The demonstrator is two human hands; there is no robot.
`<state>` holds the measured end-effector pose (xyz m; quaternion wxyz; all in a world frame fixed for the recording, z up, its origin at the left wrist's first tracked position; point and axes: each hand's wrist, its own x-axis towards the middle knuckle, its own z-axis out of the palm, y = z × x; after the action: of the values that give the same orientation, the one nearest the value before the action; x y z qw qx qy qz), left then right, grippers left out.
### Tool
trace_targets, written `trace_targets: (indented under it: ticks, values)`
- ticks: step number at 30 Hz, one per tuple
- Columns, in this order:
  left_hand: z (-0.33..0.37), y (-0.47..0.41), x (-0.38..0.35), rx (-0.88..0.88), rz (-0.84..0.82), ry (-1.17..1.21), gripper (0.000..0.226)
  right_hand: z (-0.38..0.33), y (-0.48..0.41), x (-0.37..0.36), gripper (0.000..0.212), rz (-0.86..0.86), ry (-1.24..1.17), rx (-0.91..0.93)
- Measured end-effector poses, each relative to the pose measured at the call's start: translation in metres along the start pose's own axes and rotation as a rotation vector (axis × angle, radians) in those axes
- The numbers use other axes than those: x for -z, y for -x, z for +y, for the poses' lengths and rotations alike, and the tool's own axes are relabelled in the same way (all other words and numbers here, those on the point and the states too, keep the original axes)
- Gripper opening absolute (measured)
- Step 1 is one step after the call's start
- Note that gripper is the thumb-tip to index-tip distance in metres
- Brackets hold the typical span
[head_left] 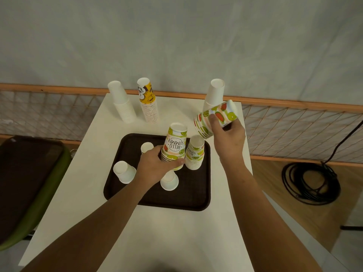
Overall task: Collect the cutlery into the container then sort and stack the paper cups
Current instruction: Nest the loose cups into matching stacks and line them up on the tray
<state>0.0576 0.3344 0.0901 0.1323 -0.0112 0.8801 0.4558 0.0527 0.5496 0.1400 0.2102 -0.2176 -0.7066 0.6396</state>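
Observation:
My left hand (157,165) grips the base of an upside-down stack of fruit-print "Hello Summer" cups (175,142) over the dark brown tray (125,146). My right hand (228,134) holds a second, tilted stack of fruit-print cups (218,114) in the air above the tray's right edge. A third fruit-print stack (195,154) stands upside down on the tray beside the left hand's stack. Three single white cups lie on the tray: a left white cup (124,172), a small white cup (147,147) partly behind my left hand, and a near white cup (169,181) under my wrist.
At the back of the white table (176,232) stand a white cup stack (122,103), a yellow-print cup stack (149,101) and another white stack (215,93). A green chair with a dark tray (25,173) is to the left. A coiled black cable (310,183) lies on the floor to the right.

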Motion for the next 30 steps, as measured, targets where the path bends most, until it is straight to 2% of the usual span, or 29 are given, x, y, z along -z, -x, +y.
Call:
trace_targets:
  ticks: [3,10,17,22,25,27,30]
  values:
    - [0.001,-0.002,0.001,-0.015,0.001,0.006,0.076,0.016,0.002,0.003,0.033,0.001,0.125,0.043]
    - [0.005,-0.004,0.002,-0.049,0.009,0.04,0.073,0.06,0.007,-0.013,0.048,-0.174,0.35,0.104]
    - [0.006,-0.004,0.001,-0.058,0.006,0.053,0.075,0.093,0.016,-0.018,0.059,-0.302,0.47,0.032]
    - [0.005,-0.002,0.0,-0.054,0.006,0.065,0.072,0.092,0.013,-0.017,0.058,-0.332,0.496,0.041]
    - [0.005,-0.001,-0.001,-0.05,0.002,0.067,0.073,0.088,0.013,-0.011,0.075,-0.409,0.538,0.032]
    - [0.005,-0.001,0.0,-0.046,0.001,0.071,0.073,0.084,0.016,-0.007,0.081,-0.37,0.547,0.05]
    - [0.007,-0.001,0.0,-0.041,0.0,0.072,0.074,0.067,0.023,-0.004,0.064,-0.171,0.458,0.178]
